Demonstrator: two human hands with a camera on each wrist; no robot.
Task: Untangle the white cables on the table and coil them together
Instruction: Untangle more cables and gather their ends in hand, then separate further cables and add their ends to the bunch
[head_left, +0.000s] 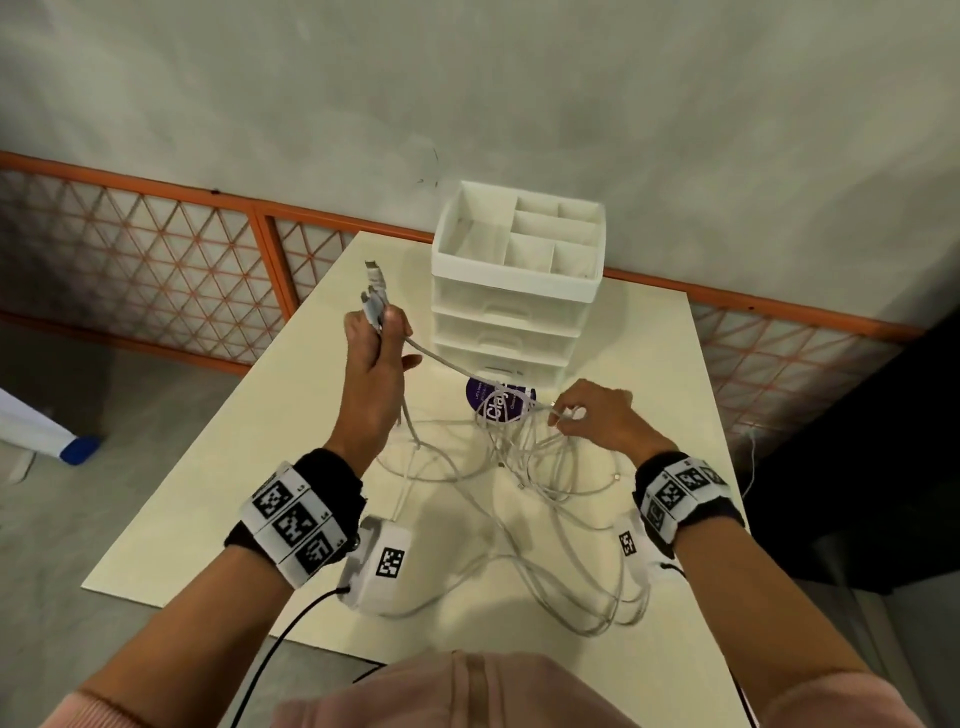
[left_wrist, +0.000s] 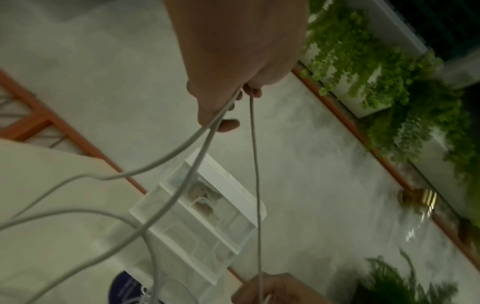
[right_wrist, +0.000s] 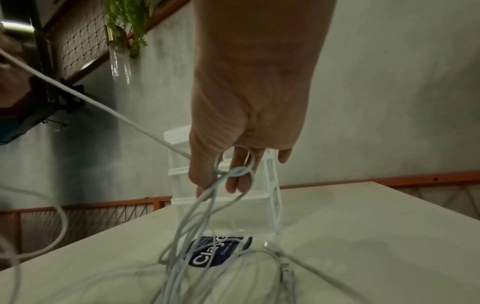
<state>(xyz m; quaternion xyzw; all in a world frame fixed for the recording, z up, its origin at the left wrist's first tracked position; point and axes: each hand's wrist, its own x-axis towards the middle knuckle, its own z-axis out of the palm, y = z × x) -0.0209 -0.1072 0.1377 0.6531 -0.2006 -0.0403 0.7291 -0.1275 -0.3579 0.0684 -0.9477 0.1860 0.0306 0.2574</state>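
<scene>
Several white cables (head_left: 524, 467) lie tangled in loops on the cream table (head_left: 260, 467). My left hand (head_left: 376, 345) is raised above the table's left middle and grips a bunch of cable ends (head_left: 375, 296), plugs sticking up. In the left wrist view, three strands (left_wrist: 255, 164) hang from that fist (left_wrist: 233, 96). One strand runs taut to my right hand (head_left: 563, 415), which pinches a knot of loops (right_wrist: 235, 171) just above the pile. The right wrist view shows small loops wound around the fingers (right_wrist: 240, 183).
A white drawer unit (head_left: 514, 291) with an open divided top stands at the table's back edge. A round purple sticker (head_left: 498, 402) lies under the cables. The table's near edge (head_left: 337, 649) is close to my body. An orange lattice fence (head_left: 156, 270) runs behind.
</scene>
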